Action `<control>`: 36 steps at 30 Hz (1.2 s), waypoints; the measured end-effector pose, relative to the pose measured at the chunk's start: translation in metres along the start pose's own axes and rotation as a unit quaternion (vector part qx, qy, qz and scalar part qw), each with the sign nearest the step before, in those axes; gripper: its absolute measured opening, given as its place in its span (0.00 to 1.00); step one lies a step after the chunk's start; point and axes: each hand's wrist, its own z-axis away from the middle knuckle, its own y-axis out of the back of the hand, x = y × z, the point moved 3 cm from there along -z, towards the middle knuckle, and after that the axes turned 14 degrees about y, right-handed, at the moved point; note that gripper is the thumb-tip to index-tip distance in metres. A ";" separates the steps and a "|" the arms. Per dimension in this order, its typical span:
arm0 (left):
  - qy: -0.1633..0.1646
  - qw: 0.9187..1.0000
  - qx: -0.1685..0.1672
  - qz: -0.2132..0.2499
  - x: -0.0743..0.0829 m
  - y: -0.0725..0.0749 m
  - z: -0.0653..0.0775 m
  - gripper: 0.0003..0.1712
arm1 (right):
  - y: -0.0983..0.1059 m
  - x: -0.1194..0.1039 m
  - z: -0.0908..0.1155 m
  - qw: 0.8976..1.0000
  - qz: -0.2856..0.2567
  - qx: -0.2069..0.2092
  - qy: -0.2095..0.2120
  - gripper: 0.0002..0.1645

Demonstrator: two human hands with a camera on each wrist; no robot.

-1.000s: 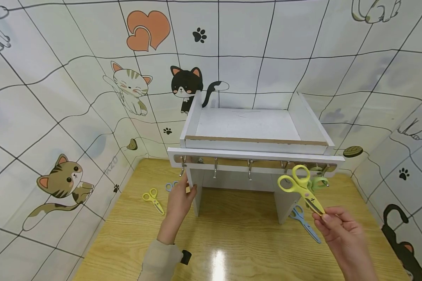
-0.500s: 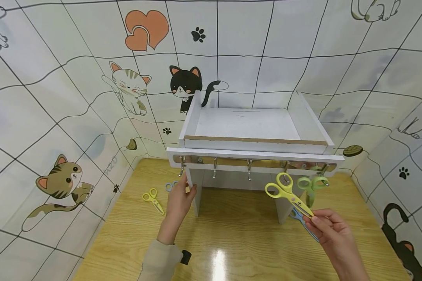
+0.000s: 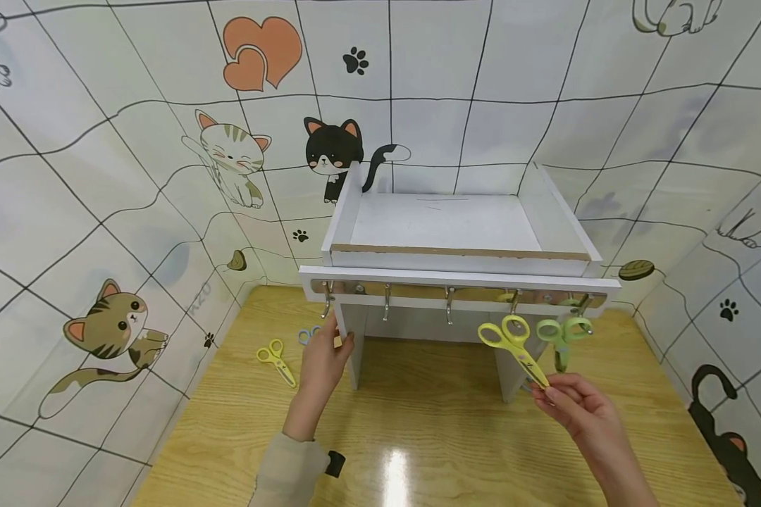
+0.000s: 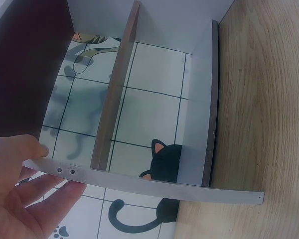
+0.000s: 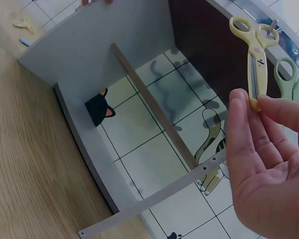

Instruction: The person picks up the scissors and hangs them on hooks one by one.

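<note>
My right hand (image 3: 592, 422) pinches a pair of yellow scissors (image 3: 518, 351) by the blade tips, handles upward. The finger loops are at the fourth hook (image 3: 514, 301) of a white shelf (image 3: 456, 277). In the right wrist view, that hook's tip shows inside one loop of the scissors (image 5: 257, 55). Green scissors (image 3: 561, 345) hang from the rightmost hook. My left hand (image 3: 323, 366) grips the shelf's left side panel; in the left wrist view, the thumb and fingers lie on either side of the panel edge (image 4: 139, 184).
Another yellow pair of scissors (image 3: 277, 364) lies on the wooden table (image 3: 418, 436) left of the shelf. Blue scissors (image 3: 304, 336) lie there too, partly behind my left hand. A second blue pair, at right, is mostly hidden. Patterned walls enclose the table.
My right hand has moved left with the yellow scissors, from in front of the green pair to the fourth hook. The left hand keeps its grip on the panel.
</note>
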 end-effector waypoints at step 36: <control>0.004 1.000 -0.002 -0.002 -0.001 0.000 -0.001 0.26 | 0.110 0.035 0.008 0.834 0.494 -0.064 -0.238 0.28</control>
